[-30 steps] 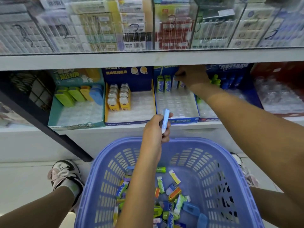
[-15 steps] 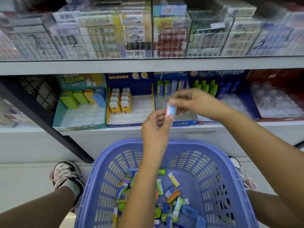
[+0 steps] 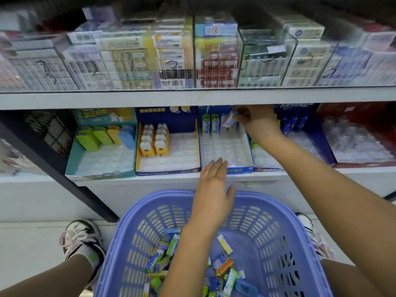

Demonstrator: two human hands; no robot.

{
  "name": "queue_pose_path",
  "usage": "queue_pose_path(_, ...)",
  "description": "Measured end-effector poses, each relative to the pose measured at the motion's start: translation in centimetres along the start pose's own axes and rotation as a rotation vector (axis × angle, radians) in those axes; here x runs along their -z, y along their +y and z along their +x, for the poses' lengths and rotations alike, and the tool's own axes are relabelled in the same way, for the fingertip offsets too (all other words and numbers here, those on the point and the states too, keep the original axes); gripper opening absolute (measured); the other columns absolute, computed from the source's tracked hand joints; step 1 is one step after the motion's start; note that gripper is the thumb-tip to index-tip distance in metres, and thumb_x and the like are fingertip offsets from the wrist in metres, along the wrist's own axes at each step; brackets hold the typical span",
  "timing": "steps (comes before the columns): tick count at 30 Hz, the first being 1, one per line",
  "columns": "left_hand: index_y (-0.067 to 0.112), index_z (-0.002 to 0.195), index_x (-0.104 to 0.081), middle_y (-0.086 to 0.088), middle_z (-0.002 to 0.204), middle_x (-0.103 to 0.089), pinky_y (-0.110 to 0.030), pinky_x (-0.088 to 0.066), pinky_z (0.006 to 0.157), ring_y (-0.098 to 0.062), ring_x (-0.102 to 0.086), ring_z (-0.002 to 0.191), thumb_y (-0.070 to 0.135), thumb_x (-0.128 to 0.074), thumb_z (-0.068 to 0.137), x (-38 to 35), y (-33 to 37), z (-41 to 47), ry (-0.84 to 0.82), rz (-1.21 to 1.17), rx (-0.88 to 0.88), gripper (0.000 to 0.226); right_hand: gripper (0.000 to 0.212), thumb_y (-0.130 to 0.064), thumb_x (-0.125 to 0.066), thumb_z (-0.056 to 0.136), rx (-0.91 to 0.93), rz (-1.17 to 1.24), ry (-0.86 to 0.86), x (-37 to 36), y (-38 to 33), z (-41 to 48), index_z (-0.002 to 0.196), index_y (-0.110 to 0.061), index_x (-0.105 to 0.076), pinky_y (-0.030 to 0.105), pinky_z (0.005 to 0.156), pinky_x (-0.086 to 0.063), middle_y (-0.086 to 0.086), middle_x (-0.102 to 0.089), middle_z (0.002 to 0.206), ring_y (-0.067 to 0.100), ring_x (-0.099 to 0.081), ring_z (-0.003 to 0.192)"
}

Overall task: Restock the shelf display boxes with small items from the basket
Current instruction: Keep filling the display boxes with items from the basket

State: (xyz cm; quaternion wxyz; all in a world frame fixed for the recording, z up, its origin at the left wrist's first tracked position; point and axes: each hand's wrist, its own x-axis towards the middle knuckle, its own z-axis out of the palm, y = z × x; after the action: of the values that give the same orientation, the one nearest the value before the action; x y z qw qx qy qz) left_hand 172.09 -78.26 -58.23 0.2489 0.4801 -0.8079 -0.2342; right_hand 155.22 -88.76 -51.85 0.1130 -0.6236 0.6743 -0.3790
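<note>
A blue plastic basket (image 3: 285,215) stands on the floor in front of me, with several small colourful erasers (image 3: 169,254) heaped in its bottom. My left hand (image 3: 214,189) hovers flat over the basket's far rim, fingers apart, holding nothing. My right hand (image 3: 255,121) reaches into the back of the blue display box (image 3: 227,168) on the lower shelf, pinching a small pale-blue eraser (image 3: 228,121) beside two upright green-and-blue erasers (image 3: 211,126). The box's clear tray in front is bare.
Left of that box stand a yellow display box (image 3: 169,168) with cat-shaped items and a teal box (image 3: 100,174) with green, yellow and blue items. More boxes sit to the right (image 3: 300,133). A shelf edge (image 3: 192,97) overhangs the boxes. My shoes (image 3: 81,236) flank the basket.
The pale-blue eraser passed from my left hand to my right. My right hand carried it to the back of the blue box; my left hand opened and lowered towards the basket.
</note>
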Motion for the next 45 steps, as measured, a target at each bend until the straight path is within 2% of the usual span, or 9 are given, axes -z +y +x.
queue_pose_path(3,0.015,0.149,-0.024,0.001,0.158,-0.018,-0.014,0.005,0.111,-0.013,-0.01,0.146,0.025,-0.049,0.096,0.0,-0.3,0.1,-0.005,-0.008,-0.011,0.059,0.014,-0.011,-0.062,0.088,0.028,-0.018,-0.055,-0.8,0.5,0.5,0.097,-0.002,-0.068,0.028,0.082,-0.049,0.014,-0.07,0.096,0.021,-0.063,0.086)
queue_pose_path(7,0.016,0.15,-0.022,0.003,0.158,-0.016,-0.013,0.005,0.111,-0.012,-0.007,0.146,0.026,-0.048,0.097,0.0,-0.4,0.0,-0.015,-0.03,-0.008,0.059,0.021,-0.017,-0.06,0.09,-0.049,-0.025,-0.133,-0.6,0.5,1.6,0.108,-0.009,-0.066,0.013,0.075,-0.04,0.009,-0.068,0.108,0.012,-0.058,0.091)
queue_pose_path(16,0.016,0.15,-0.022,0.002,0.158,-0.016,-0.021,-0.001,0.117,-0.013,-0.008,0.146,0.028,-0.048,0.097,0.3,-0.5,0.1,-0.043,-0.039,-0.021,0.06,0.02,-0.025,-0.058,0.091,-0.078,-0.166,-0.341,-0.4,-0.1,2.8,0.107,-0.014,-0.065,0.029,0.085,-0.047,0.007,-0.068,0.107,0.021,-0.062,0.101)
queue_pose_path(25,0.017,0.146,-0.033,0.004,0.155,-0.027,-0.017,-0.01,0.113,-0.01,-0.018,0.144,0.025,-0.05,0.097,1.3,-0.6,-0.2,-0.089,-0.134,-0.017,0.053,0.024,-0.015,-0.059,0.09,-0.038,-0.354,-0.347,-1.0,-1.5,2.7,0.113,-0.009,-0.061,0.022,0.079,-0.038,0.009,-0.063,0.118,0.023,-0.056,0.108)
queue_pose_path(28,0.021,0.124,-0.06,0.009,0.125,-0.06,-0.012,-0.038,0.094,0.0,-0.052,0.11,0.026,-0.053,0.095,2.9,-1.1,-0.9,0.078,-0.304,0.047,0.03,0.027,-0.023,-0.064,0.086,-0.027,-0.353,-0.273,-0.2,-2.9,-0.2,0.109,-0.011,-0.056,0.027,0.073,-0.042,0.006,-0.061,0.1,0.021,-0.057,0.091)
queue_pose_path(31,0.021,0.097,-0.068,0.011,0.085,-0.066,-0.003,-0.041,0.065,0.001,-0.058,0.075,0.024,-0.056,0.093,3.7,-2.5,-1.3,0.122,-0.328,0.158,0.013,0.015,-0.027,-0.069,0.082,-0.029,-0.213,-0.397,-0.2,-3.6,-6.3,0.086,-0.016,-0.062,0.024,0.059,-0.047,0.002,-0.064,0.081,0.011,-0.058,0.061)
queue_pose_path(35,0.008,0.091,-0.068,-0.006,0.081,-0.068,-0.012,-0.034,0.058,-0.016,-0.06,0.074,0.017,-0.057,0.091,2.0,-5.8,-2.8,-0.137,-0.108,0.334,0.015,0.021,-0.036,-0.068,0.082,-0.043,-0.313,-0.858,-3.6,-1.9,-14.9,0.086,-0.016,-0.066,0.027,0.07,-0.047,0.002,-0.069,0.088,0.014,-0.061,0.069)
queue_pose_path(38,0.001,0.095,-0.068,-0.019,0.101,-0.068,-0.03,-0.045,0.078,-0.029,-0.064,0.098,0.015,-0.053,0.091,-0.5,-9.2,-5.5,-0.414,0.042,0.492,0.021,0.037,-0.038,-0.064,0.085,-0.191,-0.457,-1.12,-7.8,1.4,-19.0,0.105,-0.007,-0.066,0.034,0.086,-0.051,0.011,-0.066,0.111,0.025,-0.063,0.097)
queue_pose_path(45,0.005,0.127,-0.056,-0.017,0.133,-0.052,-0.037,-0.043,0.096,-0.03,-0.052,0.119,0.009,-0.05,0.093,-3.4,-14.6,-10.7,-0.803,0.262,0.555,0.034,0.052,-0.033,-0.061,0.086,-0.431,-0.482,-1.066,-13.7,8.6,-23.4,0.13,-0.007,-0.049,0.029,0.091,-0.043,0.014,-0.053,0.133,0.026,-0.052,0.12)
